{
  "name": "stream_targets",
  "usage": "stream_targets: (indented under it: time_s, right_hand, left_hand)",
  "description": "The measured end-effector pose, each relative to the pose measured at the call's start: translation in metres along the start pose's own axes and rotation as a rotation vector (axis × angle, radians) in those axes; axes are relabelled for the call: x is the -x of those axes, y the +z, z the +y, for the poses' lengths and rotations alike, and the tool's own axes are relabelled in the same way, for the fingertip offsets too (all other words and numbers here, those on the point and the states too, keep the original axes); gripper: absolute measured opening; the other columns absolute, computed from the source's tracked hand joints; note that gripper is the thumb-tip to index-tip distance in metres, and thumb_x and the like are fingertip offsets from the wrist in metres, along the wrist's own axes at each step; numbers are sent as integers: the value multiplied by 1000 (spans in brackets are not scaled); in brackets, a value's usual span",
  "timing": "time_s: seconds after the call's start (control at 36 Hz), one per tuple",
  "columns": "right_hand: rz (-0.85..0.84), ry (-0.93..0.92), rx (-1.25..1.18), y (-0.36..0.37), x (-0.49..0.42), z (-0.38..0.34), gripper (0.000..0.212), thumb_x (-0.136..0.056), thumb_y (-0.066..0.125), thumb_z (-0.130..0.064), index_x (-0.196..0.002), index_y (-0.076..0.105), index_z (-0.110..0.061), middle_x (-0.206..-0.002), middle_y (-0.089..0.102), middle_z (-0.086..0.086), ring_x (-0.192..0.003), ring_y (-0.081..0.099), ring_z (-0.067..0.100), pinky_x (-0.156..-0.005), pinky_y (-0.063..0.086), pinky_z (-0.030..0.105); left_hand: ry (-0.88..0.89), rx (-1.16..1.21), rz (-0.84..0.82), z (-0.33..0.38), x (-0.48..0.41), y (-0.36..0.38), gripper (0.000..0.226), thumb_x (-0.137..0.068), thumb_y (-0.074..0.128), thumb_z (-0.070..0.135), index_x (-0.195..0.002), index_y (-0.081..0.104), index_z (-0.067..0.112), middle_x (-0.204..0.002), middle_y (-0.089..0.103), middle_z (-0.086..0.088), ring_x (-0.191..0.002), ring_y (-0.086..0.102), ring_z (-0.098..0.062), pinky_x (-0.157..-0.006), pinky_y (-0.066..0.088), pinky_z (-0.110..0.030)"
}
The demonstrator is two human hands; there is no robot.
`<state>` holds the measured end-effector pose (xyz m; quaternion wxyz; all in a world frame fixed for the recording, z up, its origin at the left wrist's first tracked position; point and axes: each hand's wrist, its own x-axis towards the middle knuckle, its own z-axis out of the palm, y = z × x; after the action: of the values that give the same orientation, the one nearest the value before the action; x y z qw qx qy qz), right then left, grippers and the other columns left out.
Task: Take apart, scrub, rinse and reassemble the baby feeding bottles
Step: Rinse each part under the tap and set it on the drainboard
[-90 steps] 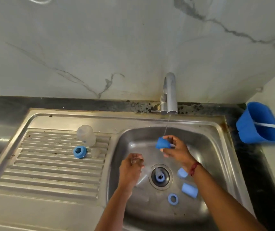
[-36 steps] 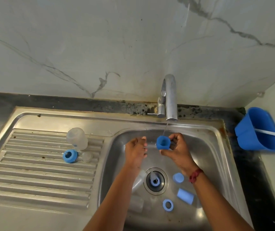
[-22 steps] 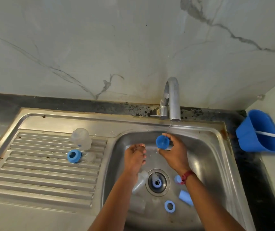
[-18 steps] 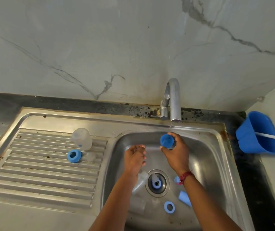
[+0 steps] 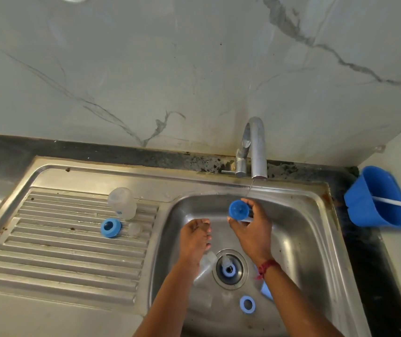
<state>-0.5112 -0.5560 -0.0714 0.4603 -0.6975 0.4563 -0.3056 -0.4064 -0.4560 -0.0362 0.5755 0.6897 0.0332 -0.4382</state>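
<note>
In the steel sink basin (image 5: 326, 215), below the tap (image 5: 255, 152) at twelve o'clock, I am gripping a blue cap (image 5: 238, 209) in the curled fingers of my right hand (image 5: 251, 229). Its open mouth is tilting up beside a thin thread of water (image 5: 250, 188). My left hand (image 5: 194, 237) is hovering at eight o'clock of the cap, fingers bunched together; I cannot tell whether they are pinching anything.

The cap is likely wet, so I am risking a slip. It would be dropping toward the drain (image 5: 230, 268) at six o'clock, where a small part is already sitting. With so weak a stream, soap may be staying inside the cap. A blue ring (image 5: 247, 304) and a clear bottle (image 5: 205, 263) are lying loose near the drain, and runoff could be dirtying them again.
</note>
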Motion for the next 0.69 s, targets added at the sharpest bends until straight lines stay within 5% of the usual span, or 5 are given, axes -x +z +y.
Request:
stream_targets:
  time_s: [0.17,0.31,0.39,0.69]
  right_hand:
    - [48,3,8,2,-2,1,53,-72,86,-11,-115,59,-26,-109,61,-13,-102,60,2,-77,55,17]
    - [56,10,68,5,-2,8,52,-72,84,-10,-116,60,-23,-115,64,-9,-106,62,12,-86,58,33]
    - [80,-27,57,3,-2,6,55,-73,85,-12,-122,60,-20,-116,63,-8,-105,60,8,-78,58,24]
    - [-20,40,108,-5,-3,5,65,-76,78,1,-133,57,-19,-122,45,0,-113,56,20,-97,46,27]
  left_hand:
    - [-3,12,15,-4,1,-5,15,-92,54,1,-91,66,11,-72,58,-3,-60,50,-13,-55,40,-26]
    - [1,-6,28,-7,-1,-10,15,-93,54,2,-92,66,11,-73,58,-3,-63,51,-13,-57,42,-26]
    - [11,-4,21,-6,-2,-10,15,-92,54,2,-92,66,11,-74,58,-4,-62,50,-13,-57,42,-25]
    - [-15,-1,15,-8,-3,-11,18,-91,53,-1,-89,66,11,-71,55,-4,-59,47,-14,-52,37,-26]
